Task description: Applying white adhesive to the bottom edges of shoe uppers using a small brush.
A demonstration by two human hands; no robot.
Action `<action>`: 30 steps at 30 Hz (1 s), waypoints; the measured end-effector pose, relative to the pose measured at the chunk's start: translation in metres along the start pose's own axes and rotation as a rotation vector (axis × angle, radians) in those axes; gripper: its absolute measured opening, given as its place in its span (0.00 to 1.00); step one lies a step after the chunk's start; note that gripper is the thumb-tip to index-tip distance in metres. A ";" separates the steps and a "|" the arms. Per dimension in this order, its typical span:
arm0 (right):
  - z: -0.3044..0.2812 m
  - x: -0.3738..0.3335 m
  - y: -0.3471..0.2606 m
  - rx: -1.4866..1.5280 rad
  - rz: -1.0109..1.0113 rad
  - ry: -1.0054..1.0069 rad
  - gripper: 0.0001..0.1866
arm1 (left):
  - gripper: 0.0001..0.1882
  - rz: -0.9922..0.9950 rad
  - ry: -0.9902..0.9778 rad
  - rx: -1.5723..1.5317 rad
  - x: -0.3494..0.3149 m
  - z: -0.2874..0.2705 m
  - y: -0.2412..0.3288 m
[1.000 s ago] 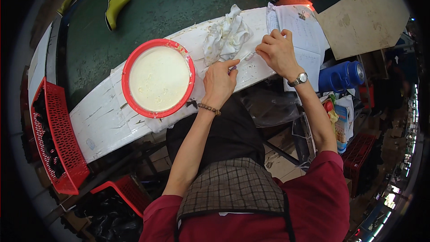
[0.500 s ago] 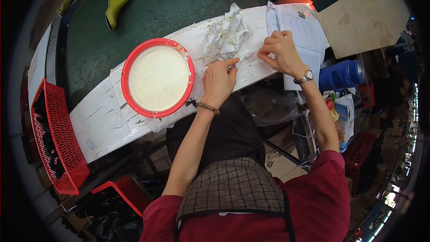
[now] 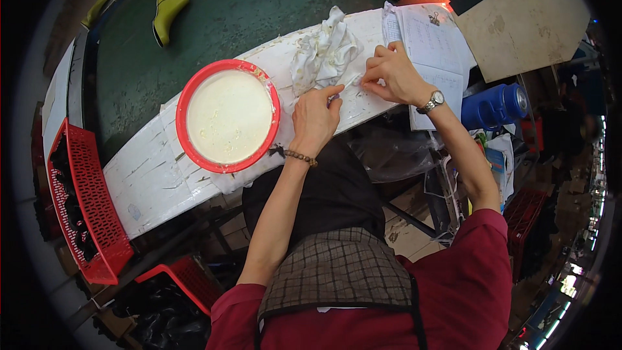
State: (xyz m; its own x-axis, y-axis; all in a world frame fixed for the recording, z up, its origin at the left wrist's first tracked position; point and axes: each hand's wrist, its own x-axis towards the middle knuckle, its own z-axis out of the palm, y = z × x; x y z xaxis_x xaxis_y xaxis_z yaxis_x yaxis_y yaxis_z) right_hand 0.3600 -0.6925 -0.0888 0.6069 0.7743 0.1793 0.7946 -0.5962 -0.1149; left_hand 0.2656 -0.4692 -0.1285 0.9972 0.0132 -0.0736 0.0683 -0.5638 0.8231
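My left hand [image 3: 315,118] is closed around a slim stick-like thing [image 3: 350,82] whose pale end sticks out past the fingertips toward the right; a bit of purple shows by the thumb. Close to that end, my right hand [image 3: 396,79] is pinched, and whatever lies between its fingertips is too small to make out. Beyond both hands a crumpled, stained white cloth [image 3: 327,48] lies on the white bench ledge [image 3: 152,168]. To the left of my left hand stands a red-rimmed basin [image 3: 183,113] of creamy white liquid.
An open notebook [image 3: 433,42] with a binder clip lies at the right, beside a blue flask [image 3: 495,107]. Yellow-green boots [image 3: 170,14] stand on the dark green surface [image 3: 220,10] beyond the ledge. A red perforated basket [image 3: 97,201] is at the left.
My right hand has moved a little left and closer to the pale end of the stick. My left hand has stayed almost in place.
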 end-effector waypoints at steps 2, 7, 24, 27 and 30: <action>-0.002 -0.003 0.001 0.067 -0.030 -0.032 0.04 | 0.15 0.000 0.005 0.003 0.003 0.001 -0.001; -0.015 -0.007 0.002 -0.104 0.146 0.201 0.02 | 0.17 0.040 0.028 0.019 0.003 0.003 -0.004; 0.001 -0.009 -0.004 -0.107 0.132 0.232 0.03 | 0.15 0.011 0.005 -0.006 0.001 0.000 -0.001; 0.004 -0.009 -0.004 -0.133 0.094 0.211 0.03 | 0.15 0.010 0.000 0.021 0.002 0.001 0.001; 0.002 -0.011 -0.001 -0.106 0.053 0.133 0.03 | 0.16 0.018 0.013 0.024 0.002 0.003 -0.001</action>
State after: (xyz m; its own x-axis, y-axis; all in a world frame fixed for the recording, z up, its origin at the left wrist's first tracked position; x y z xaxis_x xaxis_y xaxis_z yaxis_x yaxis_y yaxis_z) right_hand 0.3521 -0.7001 -0.0923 0.6349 0.7103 0.3039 0.7508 -0.6600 -0.0258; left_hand 0.2670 -0.4707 -0.1309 0.9986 0.0134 -0.0521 0.0501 -0.5839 0.8103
